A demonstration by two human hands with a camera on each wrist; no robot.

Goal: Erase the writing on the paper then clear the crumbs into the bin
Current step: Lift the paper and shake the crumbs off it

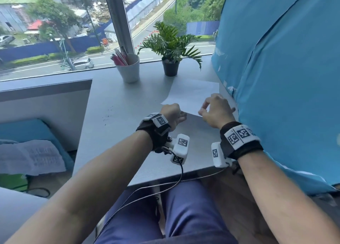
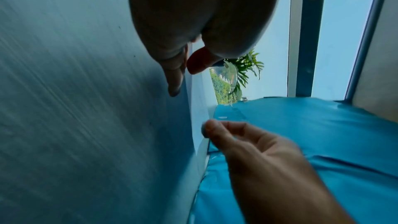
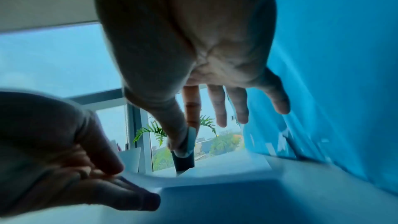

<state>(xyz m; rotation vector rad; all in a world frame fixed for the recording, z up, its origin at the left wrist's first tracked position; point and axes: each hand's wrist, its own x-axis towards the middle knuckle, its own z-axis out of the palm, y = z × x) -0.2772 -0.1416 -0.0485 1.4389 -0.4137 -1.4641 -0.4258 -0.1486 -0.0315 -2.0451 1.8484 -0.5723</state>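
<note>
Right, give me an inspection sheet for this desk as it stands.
Surface: grey desk; dark specks left of the paper.
Job's things: white paper lies flat, no writing legible; eraser in hand; bin, nothing seen.
Clutter: white cup of pens; potted plant.
Hands: left hand rests fingers on the paper's near corner; right hand pinches the eraser between thumb and forefinger, above the paper.
Cables: thin wires from the wrist cameras hang over the desk's front edge.
Surroundings: window behind; blue sheeting on the right.
</note>
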